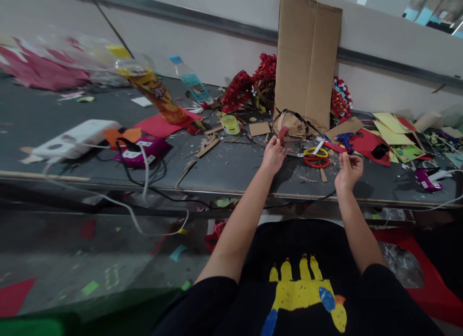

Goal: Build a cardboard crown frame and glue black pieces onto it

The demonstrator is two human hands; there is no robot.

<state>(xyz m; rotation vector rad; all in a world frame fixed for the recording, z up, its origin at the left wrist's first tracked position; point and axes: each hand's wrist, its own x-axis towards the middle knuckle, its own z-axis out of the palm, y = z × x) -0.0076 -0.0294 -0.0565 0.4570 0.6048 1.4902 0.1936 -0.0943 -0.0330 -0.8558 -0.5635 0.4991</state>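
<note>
My left hand (274, 155) is raised over the dark worktable (231, 169), fingers pinched on a small dark-red scrap (283, 132). My right hand (347, 171) is curled closed a little to the right; what its fingers hold is too small to make out. Between the hands lie scissors with yellow and red loop handles (316, 157). Behind them sits a curved cardboard piece (292, 124), in front of an upright cardboard sheet (307, 61) that leans on the wall.
Red decorative clusters (249, 87), a yellow tape roll (230, 124), a chips can (157, 92), a water bottle (191, 83), a white box with cables (74, 139), a blue glue gun (345, 141) and coloured paper sheets (390, 133) crowd the table. A red stool (427, 278) stands at right.
</note>
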